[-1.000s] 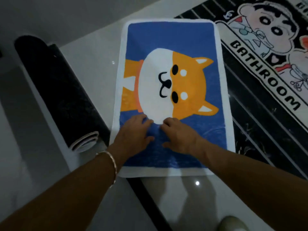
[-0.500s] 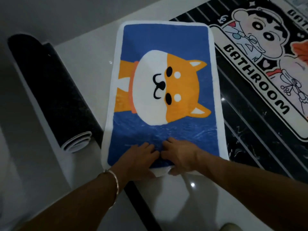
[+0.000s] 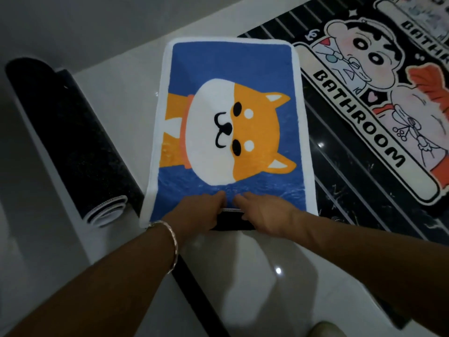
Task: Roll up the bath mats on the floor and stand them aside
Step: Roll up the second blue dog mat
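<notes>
Pinching the near edge of the blue dog mat (image 3: 230,76), flat on the floor (image 3: 243,276) beside the rolled black mat (image 3: 73,142), with left hand (image 3: 194,211) and right hand (image 3: 264,210) close together, fingers over the top, likely to start a tight first turn. Cannot see the thumbs under the lifted edge, nor the right end of the cartoon mat (image 3: 352,113).

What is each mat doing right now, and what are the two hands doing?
dog mat: flat, near edge turned over, black underside showing.
black mat: rolled up, lying on its side.
BATHROOM mat: flat, unrolled.
left hand: grips the dog mat's near edge.
right hand: grips the same edge.
</notes>
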Demonstrator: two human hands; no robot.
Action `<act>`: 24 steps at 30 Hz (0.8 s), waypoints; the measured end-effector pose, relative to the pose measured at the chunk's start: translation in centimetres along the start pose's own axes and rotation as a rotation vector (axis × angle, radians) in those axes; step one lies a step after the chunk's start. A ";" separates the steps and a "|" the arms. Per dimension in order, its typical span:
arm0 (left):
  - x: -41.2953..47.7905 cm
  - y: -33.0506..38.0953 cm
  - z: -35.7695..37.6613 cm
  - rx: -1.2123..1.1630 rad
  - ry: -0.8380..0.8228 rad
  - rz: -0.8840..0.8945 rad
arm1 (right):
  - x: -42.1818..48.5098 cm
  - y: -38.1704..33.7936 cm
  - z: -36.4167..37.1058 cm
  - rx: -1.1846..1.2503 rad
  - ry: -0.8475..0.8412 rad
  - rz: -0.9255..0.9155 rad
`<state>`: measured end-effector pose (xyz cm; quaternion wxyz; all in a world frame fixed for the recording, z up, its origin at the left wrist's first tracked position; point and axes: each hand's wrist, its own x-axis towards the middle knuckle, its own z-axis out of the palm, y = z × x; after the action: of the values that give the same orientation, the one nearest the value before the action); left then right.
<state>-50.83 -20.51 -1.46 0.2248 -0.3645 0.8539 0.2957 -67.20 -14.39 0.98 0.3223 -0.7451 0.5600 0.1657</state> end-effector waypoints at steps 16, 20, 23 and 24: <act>-2.5 1.1 3.8 0.687 0.198 0.179 | 0.4 -1.0 5.6 -0.430 0.370 -0.109; -2.4 3.1 3.4 0.688 0.042 0.100 | 0.6 -0.8 6.0 -0.307 0.404 -0.084; -2.1 3.7 3.1 0.562 0.070 -0.008 | 0.2 -0.4 6.1 -0.360 0.411 -0.052; -2.2 3.2 3.3 0.520 0.131 -0.026 | 0.1 -0.2 5.9 -0.390 0.421 -0.036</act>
<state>-51.28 -15.41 -1.47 0.2588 -0.3237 0.9092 0.0393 -66.26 -10.47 -3.38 0.0522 -0.8210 0.5586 0.1060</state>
